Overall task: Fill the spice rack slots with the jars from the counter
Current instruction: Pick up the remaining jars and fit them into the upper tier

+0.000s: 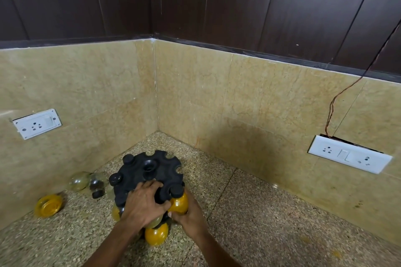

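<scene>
A round black spice rack (149, 171) stands in the counter's corner, with notched slots around its top; some slots at the far and right side show no lid. My left hand (143, 204) presses down on the rack's near top edge. My right hand (191, 214) grips a yellow jar (179, 202) with a black lid, held in a slot on the rack's near right side. Another yellow jar (156, 234) sits lower in the rack, below my left wrist. On the counter to the left lie a yellow jar (48, 205), a clear jar (79, 181) and a dark jar (97, 184).
Beige tiled walls meet right behind the rack. A white socket plate (36, 123) is on the left wall. A second socket plate (349, 154) with a thin wire (332, 110) is on the right wall. The speckled counter (271, 223) spreads to the right.
</scene>
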